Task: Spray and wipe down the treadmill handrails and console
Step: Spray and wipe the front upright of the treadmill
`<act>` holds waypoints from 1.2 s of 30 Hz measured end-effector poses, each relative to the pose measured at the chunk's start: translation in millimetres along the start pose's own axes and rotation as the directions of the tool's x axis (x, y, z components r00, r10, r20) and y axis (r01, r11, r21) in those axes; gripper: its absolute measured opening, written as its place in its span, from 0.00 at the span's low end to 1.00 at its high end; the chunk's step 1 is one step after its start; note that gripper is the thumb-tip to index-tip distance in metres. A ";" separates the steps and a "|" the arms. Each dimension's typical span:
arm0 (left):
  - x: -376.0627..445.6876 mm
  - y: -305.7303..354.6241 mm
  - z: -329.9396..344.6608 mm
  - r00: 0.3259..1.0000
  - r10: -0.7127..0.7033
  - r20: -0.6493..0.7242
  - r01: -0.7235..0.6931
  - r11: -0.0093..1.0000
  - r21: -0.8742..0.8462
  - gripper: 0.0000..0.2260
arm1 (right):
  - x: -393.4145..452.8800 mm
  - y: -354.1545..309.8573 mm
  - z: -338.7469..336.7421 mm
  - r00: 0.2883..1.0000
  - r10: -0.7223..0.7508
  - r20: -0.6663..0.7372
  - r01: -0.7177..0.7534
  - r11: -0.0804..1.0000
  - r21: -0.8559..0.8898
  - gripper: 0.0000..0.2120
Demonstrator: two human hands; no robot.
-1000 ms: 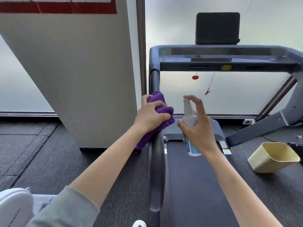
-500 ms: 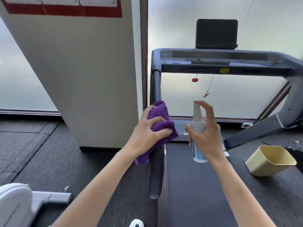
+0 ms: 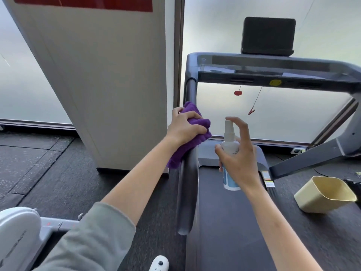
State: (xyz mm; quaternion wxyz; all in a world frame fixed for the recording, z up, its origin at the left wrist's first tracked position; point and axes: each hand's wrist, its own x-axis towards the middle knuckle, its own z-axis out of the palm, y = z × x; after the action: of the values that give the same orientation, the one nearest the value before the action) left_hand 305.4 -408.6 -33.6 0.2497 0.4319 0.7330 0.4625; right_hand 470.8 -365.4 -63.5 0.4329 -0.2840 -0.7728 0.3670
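Note:
My left hand grips a purple cloth wrapped over the treadmill's dark left handrail, about halfway up the rail. My right hand holds a white spray bottle upright just right of the rail, with the index finger arched over the nozzle. The grey console spans the top of the frame, with a black tablet standing on it. The right handrail slopes down at the far right.
A large white pillar stands close left of the handrail. A beige bin lies on the floor right of the belt. A red safety clip hangs under the console. White equipment sits at bottom left.
My left hand has slid the cloth a little farther up the left handrail. My right hand with the bottle stays beside it. The view has tilted up slightly.

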 end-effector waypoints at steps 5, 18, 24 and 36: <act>-9.5 -7.1 4.4 0.999 0.033 -0.038 -0.035 0.997 -0.065 0.10 | -10.0 -3.0 0.1 0.999 0.004 -0.036 -0.004 1.000 0.001 0.31; -132.0 -46.3 21.9 0.971 0.203 -0.130 -0.235 0.917 -0.322 0.14 | -57.1 -20.2 -7.5 0.998 -0.009 -0.061 0.006 0.999 -0.041 0.30; -174.9 -88.4 12.3 0.956 0.133 -0.261 -0.259 0.801 -0.540 0.16 | -147.1 -24.0 -14.6 0.993 0.001 -0.121 -0.017 0.991 -0.132 0.34; -214.0 -105.4 -3.8 0.961 0.089 -0.260 -0.233 0.765 -0.600 0.16 | -198.1 -37.4 13.6 0.985 0.080 -0.154 -0.121 0.953 -0.279 0.31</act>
State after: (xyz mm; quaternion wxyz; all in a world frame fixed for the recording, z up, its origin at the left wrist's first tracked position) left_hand 367.6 -616.3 -133.2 0.2566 0.3332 0.5204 0.7432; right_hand 546.2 -541.0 -129.2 0.4213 -0.4081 -0.7698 0.2515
